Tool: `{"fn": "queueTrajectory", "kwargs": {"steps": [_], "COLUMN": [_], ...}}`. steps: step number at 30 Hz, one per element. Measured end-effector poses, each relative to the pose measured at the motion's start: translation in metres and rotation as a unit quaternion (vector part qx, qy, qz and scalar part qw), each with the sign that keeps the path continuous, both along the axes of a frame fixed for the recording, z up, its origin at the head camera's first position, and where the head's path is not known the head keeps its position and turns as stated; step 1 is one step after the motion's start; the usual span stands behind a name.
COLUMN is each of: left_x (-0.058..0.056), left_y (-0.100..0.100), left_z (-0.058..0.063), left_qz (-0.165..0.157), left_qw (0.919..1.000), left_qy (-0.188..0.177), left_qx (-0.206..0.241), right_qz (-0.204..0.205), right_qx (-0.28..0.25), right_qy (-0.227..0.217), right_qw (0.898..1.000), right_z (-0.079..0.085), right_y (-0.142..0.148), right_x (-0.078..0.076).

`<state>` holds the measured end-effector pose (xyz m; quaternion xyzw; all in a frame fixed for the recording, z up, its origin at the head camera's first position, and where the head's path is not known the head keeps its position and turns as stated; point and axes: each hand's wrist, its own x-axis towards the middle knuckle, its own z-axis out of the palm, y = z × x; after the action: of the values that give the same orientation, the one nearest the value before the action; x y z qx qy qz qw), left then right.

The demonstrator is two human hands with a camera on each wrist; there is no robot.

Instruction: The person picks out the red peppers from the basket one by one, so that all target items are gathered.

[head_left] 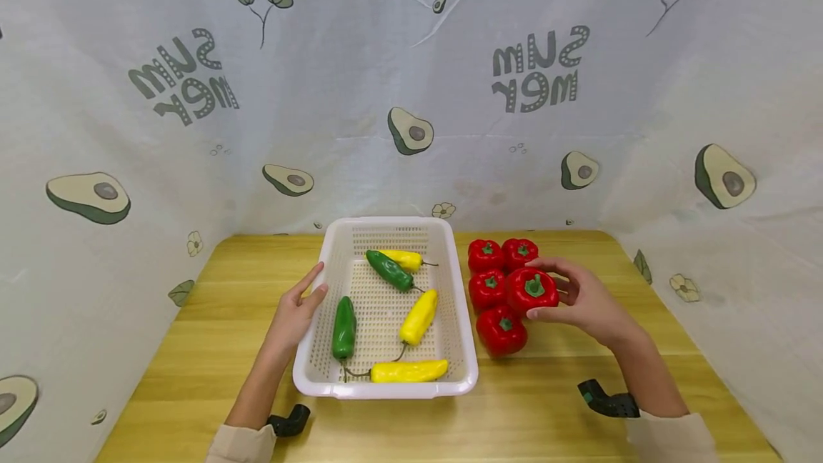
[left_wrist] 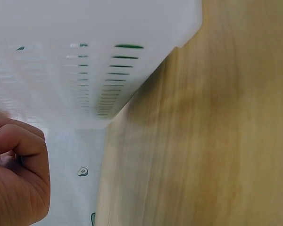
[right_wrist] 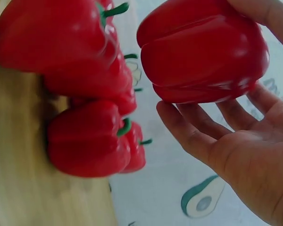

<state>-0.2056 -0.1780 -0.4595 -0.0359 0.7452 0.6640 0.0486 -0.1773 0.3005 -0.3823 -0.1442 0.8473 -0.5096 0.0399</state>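
Observation:
A white perforated plastic basket stands on the table, and my left hand grips its left rim, thumb over the edge. Inside lie two green long peppers and three yellow ones, spread apart on the bottom. To the basket's right, my right hand holds a red bell pepper between thumb and fingers, stem up. The right wrist view shows this bell pepper raised above the table. Several other red bell peppers stand close together beside it, green stems upward.
The wooden table extends on both sides of the basket. A pale curtain printed with avocados and lettering encloses the back and sides. Black wrist straps sit near the cuffs of light sleeves.

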Motion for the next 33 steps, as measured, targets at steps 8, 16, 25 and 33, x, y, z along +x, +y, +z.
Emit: {"fn": "queueTrajectory", "kwargs": {"steps": [8,16,25,33], "left_x": [0.001,0.002,0.002,0.002], "left_y": [0.0,0.0,-0.001,-0.001], "left_z": [-0.001,0.001,0.003,0.002], "left_qz": [0.001,-0.002,-0.001,-0.001], "left_qw": [1.0,1.0,1.0,1.0], "left_qy": [-0.005,0.003,0.002,0.001], "left_qx": [-0.001,-0.004,0.0,0.003], "right_qz": [0.003,-0.016,-0.027,-0.025], "right_qx": [-0.024,-0.014,0.031,0.02], "right_qy": [0.002,-0.045,-0.064,-0.076], "right_qw": [1.0,0.999,0.997,0.997], "right_z": [-0.013,-0.027,-0.045,-0.063], "right_y": [0.019,0.033,0.037,0.038], "right_x": [0.008,0.014,0.012,0.009]}}
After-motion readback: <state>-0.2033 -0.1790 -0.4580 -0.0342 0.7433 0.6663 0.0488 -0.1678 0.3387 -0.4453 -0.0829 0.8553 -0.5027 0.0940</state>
